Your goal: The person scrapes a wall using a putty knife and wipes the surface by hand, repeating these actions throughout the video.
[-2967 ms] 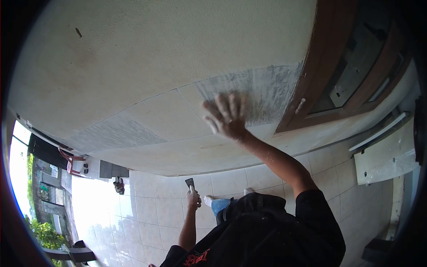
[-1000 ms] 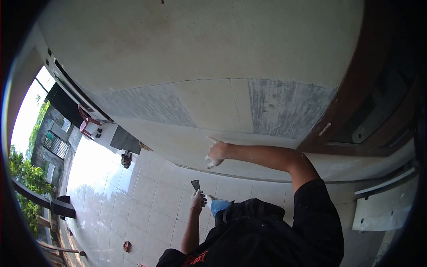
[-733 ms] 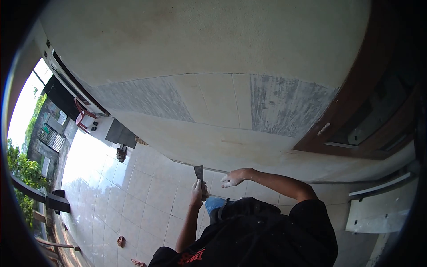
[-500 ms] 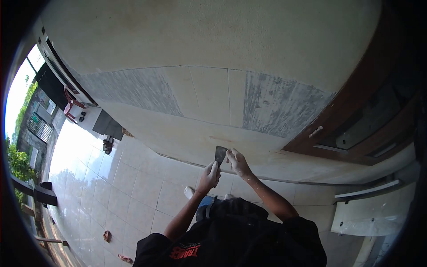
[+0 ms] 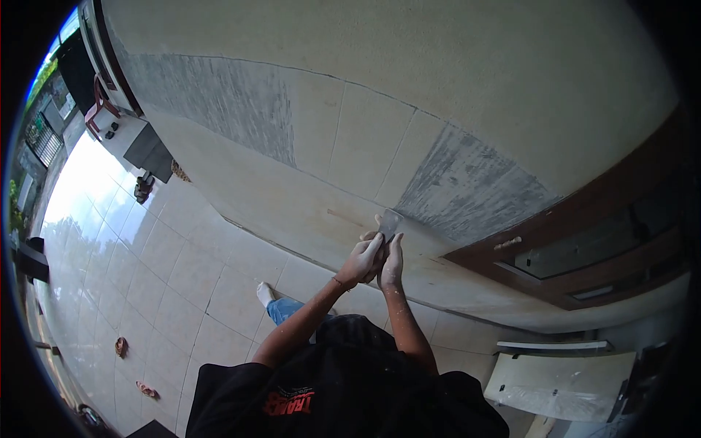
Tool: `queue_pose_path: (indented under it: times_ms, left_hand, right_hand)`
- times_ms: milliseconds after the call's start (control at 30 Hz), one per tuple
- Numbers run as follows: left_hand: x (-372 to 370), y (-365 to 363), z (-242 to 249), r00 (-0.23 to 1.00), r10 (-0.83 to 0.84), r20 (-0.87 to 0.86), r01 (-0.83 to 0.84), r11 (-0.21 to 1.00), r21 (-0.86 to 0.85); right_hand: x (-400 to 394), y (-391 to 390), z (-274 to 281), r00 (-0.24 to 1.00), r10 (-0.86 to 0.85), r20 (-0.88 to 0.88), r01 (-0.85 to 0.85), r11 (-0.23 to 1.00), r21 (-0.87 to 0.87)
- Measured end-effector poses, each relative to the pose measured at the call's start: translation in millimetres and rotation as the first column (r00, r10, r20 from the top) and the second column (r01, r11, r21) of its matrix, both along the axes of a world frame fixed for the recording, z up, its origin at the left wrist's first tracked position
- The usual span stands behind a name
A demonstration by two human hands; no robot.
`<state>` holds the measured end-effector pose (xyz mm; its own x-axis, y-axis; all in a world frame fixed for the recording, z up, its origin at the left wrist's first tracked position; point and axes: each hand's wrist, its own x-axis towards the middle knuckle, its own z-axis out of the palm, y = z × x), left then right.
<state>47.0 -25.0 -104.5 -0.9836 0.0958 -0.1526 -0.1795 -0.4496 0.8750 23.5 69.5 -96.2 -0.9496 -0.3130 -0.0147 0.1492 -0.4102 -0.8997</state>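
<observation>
A putty knife with a broad grey blade points up and away from me, in front of the wall. My left hand is closed around its handle, which is mostly hidden by the fingers. Close against it, my right hand also grips the tool, its thumb along the right side near the blade. Whitish dust or paste coats both hands. Beyond the blade runs the cream wall, with a grey textured panel just up and to the right.
A second grey panel lies farther left on the wall. A brown wooden door is at right. Below it rests a pale board. Tiled floor spreads left, with a red chair at the far end and small items lying about.
My view has turned and shifted. The right hand has moved from beside the blade down onto the tool next to my left hand, and the blade now sits closer to the right grey panel.
</observation>
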Motion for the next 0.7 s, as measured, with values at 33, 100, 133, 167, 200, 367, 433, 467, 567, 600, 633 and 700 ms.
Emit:
queue_pose_path:
  times_ms: [33,100,133,167,200,367,433,467,567,600,633,700]
  left_hand:
    - [2.3,-5.3,0.3,0.996,-0.06,0.06,0.053,0.993,0.105]
    - [8.4,-13.4,-2.7,0.98,-0.185,0.076,0.166,0.963,0.212]
    - [10.9,-17.6,-5.0,0.969,-0.245,0.039,0.232,0.95,0.208]
    - [13.7,-20.2,-0.9,0.952,-0.305,0.003,0.298,0.933,0.202]
    - [17.2,-19.3,4.2,0.967,-0.253,0.021,0.244,0.95,0.194]
    - [22.2,3.0,-1.2,0.99,-0.034,0.138,-0.007,0.959,0.283]
    - [21.1,4.7,-7.9,0.997,-0.049,0.053,0.043,0.992,0.123]
    - [20.0,5.2,-11.1,0.998,-0.063,0.009,0.063,0.997,0.038]
    - [7.8,13.8,-31.5,0.998,0.057,0.003,-0.056,0.996,-0.076]
    - [1.5,13.6,-33.9,0.995,0.102,-0.007,-0.102,0.985,-0.138]
    - [-3.8,13.5,-36.1,0.992,0.11,0.065,-0.098,0.98,-0.172]
    - [-9.5,15.4,-43.1,0.985,0.173,-0.019,-0.171,0.947,-0.272]
  right_hand:
    - [1.3,1.2,1.8,0.999,0.033,0.028,-0.033,0.999,-0.018]
    - [5.4,3.3,6.0,0.995,0.063,0.081,-0.054,0.993,-0.106]
    - [5.1,3.9,2.9,0.998,0.042,0.053,-0.039,0.997,-0.066]
    - [6.1,3.6,4.1,0.999,0.021,0.026,-0.02,0.999,-0.026]
    - [7.2,3.0,5.7,1.0,-0.002,-0.003,0.002,1.0,0.013]
    - [7.4,-8.0,16.8,0.92,-0.32,-0.224,0.379,0.872,0.309]
    - [2.2,-8.4,15.2,0.873,-0.332,-0.358,0.459,0.807,0.372]
    - [-0.7,-8.7,14.2,0.843,-0.331,-0.424,0.501,0.77,0.394]
    - [-12.3,-7.9,-0.1,0.831,-0.328,-0.449,0.521,0.743,0.42]
    - [-16.3,-9.1,-1.1,0.832,-0.322,-0.451,0.518,0.742,0.426]
    - [-18.6,-11.4,-1.6,0.817,-0.338,-0.467,0.539,0.734,0.414]
    - [-24.7,-14.4,-2.7,0.797,-0.371,-0.476,0.566,0.733,0.377]
